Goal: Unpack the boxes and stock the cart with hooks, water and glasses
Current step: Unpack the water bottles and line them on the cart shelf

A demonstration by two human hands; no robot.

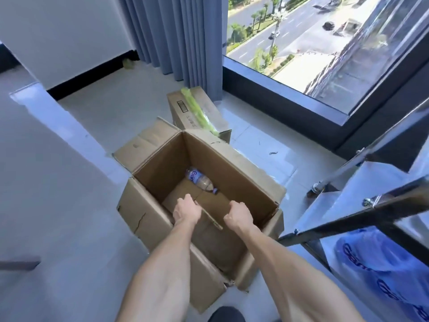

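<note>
While both arms reach into the open box (148, 212), one water bottle (200, 181) lies on its floor.
Left hand (186, 211) and right hand (239, 217) curl, seemingly gripping an inner flap (209, 216).

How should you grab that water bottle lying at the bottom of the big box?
Best guess: wrap fingers around the middle of the water bottle, coming straight down from above. It lies on its side on the floor of the open box, cap pointing toward the hands, so its round body is easy to close around. The tall walls block any sideways reach. The left hand is nearer.
</note>
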